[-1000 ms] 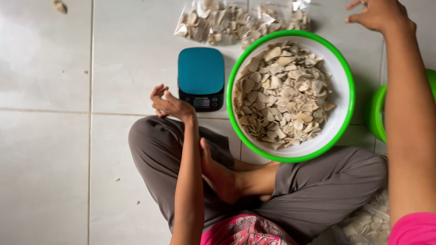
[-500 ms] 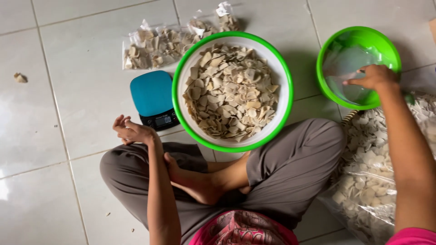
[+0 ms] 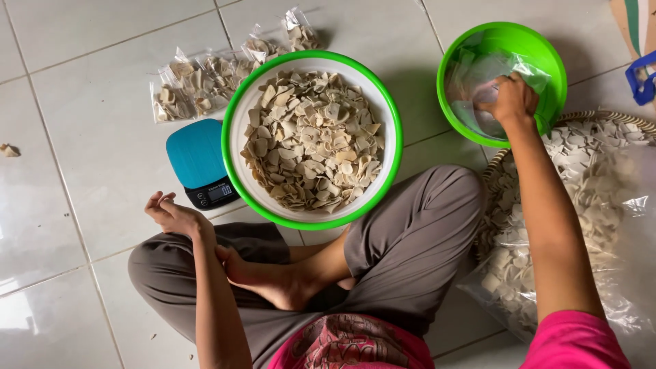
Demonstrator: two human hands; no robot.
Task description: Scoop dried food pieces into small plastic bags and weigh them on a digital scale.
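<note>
Green bowl (image 3: 547, 61): right hand (image 3: 509, 99) closed on clear bags (image 3: 488, 72) inside; left hand (image 3: 174, 215) loosely curled, empty, on knee (image 3: 147, 263).

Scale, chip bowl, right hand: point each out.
scale (image 3: 197, 154), head view, on its teal platform
chip bowl (image 3: 236, 123), head view, on its green left rim
right hand (image 3: 509, 99), head view, on its back, inside the small green bowl (image 3: 547, 51)
</note>
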